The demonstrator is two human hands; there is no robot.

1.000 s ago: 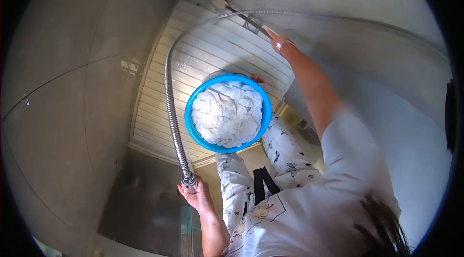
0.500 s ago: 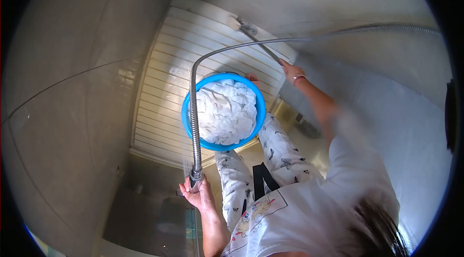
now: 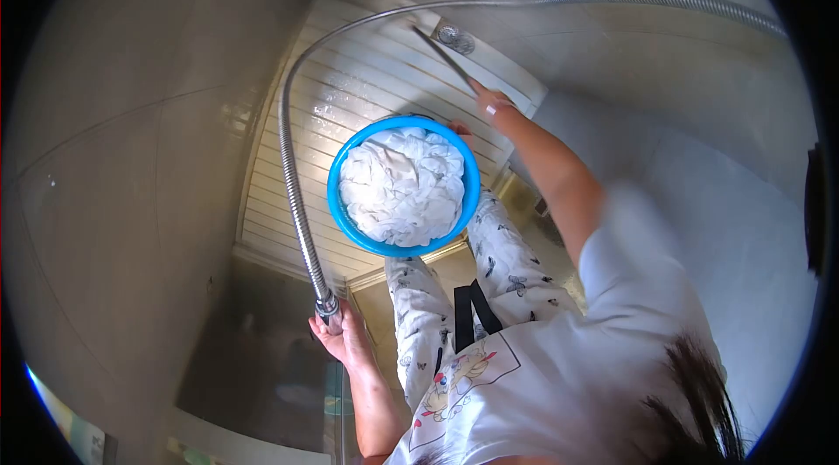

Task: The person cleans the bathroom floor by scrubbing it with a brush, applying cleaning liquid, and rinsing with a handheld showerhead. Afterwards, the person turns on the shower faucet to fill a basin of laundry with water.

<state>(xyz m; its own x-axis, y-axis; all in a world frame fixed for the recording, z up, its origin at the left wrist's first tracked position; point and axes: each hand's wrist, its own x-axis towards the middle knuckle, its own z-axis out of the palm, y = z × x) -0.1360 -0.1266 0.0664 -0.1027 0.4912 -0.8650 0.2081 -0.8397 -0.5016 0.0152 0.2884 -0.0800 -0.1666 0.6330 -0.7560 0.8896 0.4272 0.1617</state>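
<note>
My left hand [image 3: 347, 339] is closed around the handheld shower head [image 3: 329, 315], low on the left, where the metal hose [image 3: 291, 172] joins it. The shower head's far end is hidden by my fingers. My right hand [image 3: 492, 99] grips a long thin handle [image 3: 444, 57] that points up and left across the slatted floor. Whatever is on the handle's far end is blurred. Between my arms, in front of my legs, stands a blue basin [image 3: 473, 194] full of bunched white cloth [image 3: 402, 190].
The white slatted shower floor [image 3: 293, 203] is wet, with splashes left of the basin. A round metal drain [image 3: 455, 38] sits near its far edge. Grey walls [image 3: 122, 133] rise on both sides, and the hose arches over the floor to the right.
My right hand has moved up and left with the long handle, its far end now left of the drain. My left hand has shifted slightly left with the shower head, and the hose swung left.
</note>
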